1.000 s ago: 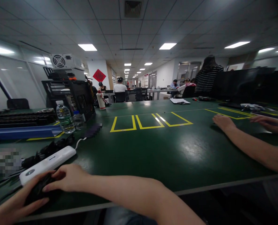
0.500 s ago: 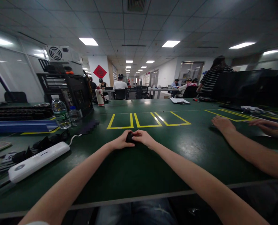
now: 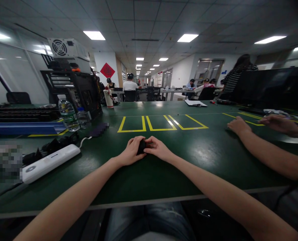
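A small black rounded object (image 3: 141, 146), its kind not clear, is between my two hands low over the green table (image 3: 144, 180). My left hand (image 3: 130, 152) wraps round its left side, with the fingers over the top. From the right, my right hand (image 3: 157, 148) pinches it with thumb and fingertips. Much of the object is hidden by the fingers. Just beyond my hands, yellow tape outlines (image 3: 160, 129) mark the tabletop.
At left lie a white power strip (image 3: 52, 164), a clear water bottle (image 3: 69, 115) and an opened computer case (image 3: 85, 93). A co-worker's hand (image 3: 239, 126) rests on the table at right. Further back are a clipboard (image 3: 195, 103) and a white cup (image 3: 109, 98).
The view has shifted slightly. My left hand has closed further over the black object, and my right-hand fingers sit against its right side. The co-worker's far hand has moved a little.
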Available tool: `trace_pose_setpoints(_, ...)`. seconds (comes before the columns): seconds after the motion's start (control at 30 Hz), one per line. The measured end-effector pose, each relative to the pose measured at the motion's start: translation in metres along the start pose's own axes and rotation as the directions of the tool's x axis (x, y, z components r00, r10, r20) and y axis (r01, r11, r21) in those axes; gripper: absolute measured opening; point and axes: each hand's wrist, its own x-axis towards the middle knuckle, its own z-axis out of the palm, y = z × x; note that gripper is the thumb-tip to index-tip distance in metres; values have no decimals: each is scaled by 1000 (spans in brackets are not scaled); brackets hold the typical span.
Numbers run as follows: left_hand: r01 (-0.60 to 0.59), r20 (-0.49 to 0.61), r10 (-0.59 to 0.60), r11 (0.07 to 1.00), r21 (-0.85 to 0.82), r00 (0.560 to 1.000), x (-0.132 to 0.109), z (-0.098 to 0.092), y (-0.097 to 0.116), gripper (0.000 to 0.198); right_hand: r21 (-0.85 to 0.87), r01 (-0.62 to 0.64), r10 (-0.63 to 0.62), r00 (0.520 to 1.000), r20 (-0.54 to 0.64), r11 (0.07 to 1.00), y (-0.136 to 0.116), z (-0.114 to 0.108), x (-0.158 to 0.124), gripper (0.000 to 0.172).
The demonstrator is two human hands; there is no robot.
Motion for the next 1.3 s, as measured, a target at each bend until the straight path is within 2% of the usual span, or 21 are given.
trace_pose_setpoints(0.13, 3, 10, -3, 1000, -12, 1000, 0, -2, 0, 59, 54, -51, 53, 998, -29, 997, -1, 2, 2, 21)
trace_pose_setpoints(0.37, 7, 5, -7, 1000, -1, 1000, 1, 0, -3, 56, 69, -79, 79, 997, 4, 995, 3, 0, 4, 27)
trace_pose_setpoints(0.63, 17, 4, -17, 1000, -8, 1000, 1, 1, -5, 55, 24, 4, -4, 1000, 28, 1000, 3, 2, 1, 32)
trace_pose_setpoints(0.83, 21, 4, -21, 1000, -7, 1000, 1, 0, -4, 57, 2, 4, -4, 1000, -15, 1000, 1, 3, 3, 19)
trace_pose_setpoints(1.0, 21, 1, -21, 1000, -17, 1000, 1, 1, -6, 58, -6, -61, 60, 997, -42, 998, 4, 4, 6, 29)
trace_pose_setpoints(1.1, 24, 3, -24, 999, -26, 1000, 2, 0, -7, 58, -12, -86, 86, 996, -14, 996, 5, 4, 6, 26)
trace_pose_setpoints(1.3, 39, 8, -39, 999, -37, 999, 2, 0, -6, 57, 27, -17, 16, 999, 38, 999, 3, 3, 5, 27)
